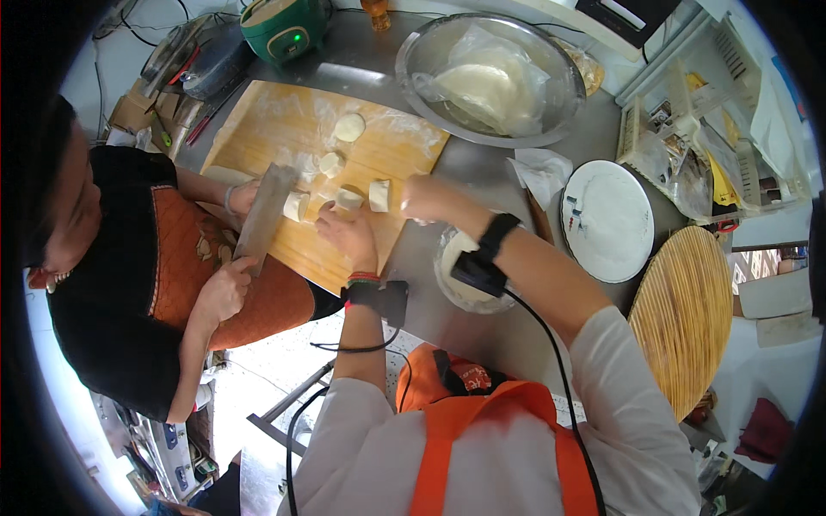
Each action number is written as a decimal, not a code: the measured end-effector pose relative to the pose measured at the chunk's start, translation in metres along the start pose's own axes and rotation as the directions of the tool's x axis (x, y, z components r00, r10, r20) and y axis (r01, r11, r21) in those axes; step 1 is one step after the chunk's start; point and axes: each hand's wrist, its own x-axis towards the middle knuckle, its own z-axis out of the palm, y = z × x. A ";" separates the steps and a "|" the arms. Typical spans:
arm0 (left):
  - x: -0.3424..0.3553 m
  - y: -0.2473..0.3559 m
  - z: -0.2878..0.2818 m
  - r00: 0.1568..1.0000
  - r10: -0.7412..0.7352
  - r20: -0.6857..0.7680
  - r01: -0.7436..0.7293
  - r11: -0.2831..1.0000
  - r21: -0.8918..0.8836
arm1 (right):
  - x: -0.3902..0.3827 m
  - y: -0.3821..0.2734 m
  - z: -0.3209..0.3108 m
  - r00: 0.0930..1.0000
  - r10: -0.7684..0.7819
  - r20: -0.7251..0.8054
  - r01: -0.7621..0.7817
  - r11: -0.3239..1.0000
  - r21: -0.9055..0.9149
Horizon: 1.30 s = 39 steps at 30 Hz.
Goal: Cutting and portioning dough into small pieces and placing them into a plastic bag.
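Note:
My left hand [342, 225] is on the wooden board [241, 129], fingers loosely apart beside a cut dough piece [348, 197]; whether it touches that piece is hard to tell. My right hand [423, 199] is closed above the board's right edge, near another dough piece [379, 196]; what its fingers hold is hidden. More pale pieces [331, 164] lie on the floured board. Just below my right hand, partly behind my forearm, sits a bowl [458, 267] with white contents. At the left, a co-worker's hands [227, 291] hold a wide cleaver [268, 211] by the board.
A co-worker [120, 258] stands at the left. A large metal bowl [422, 107] with bagged dough and a green cooker [284, 30] sit behind the board. At the right are a white round plate [607, 224], plastic baskets [757, 198] and an oval woven board [684, 318].

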 end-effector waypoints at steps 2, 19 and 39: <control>0.012 -0.028 0.011 0.999 -0.021 0.045 0.025 0.995 -0.094 | 0.041 -0.008 0.021 0.999 0.001 -0.047 -0.009 0.985 -0.171; 0.021 -0.045 0.006 0.838 -0.240 0.490 0.543 0.457 -0.704 | 0.144 -0.071 -0.029 0.942 -0.326 -0.074 0.269 0.869 -0.415; 0.006 -0.025 0.017 0.806 -0.417 0.421 0.581 0.423 -0.695 | 0.121 -0.046 -0.018 0.956 -0.287 0.056 0.292 0.938 -0.185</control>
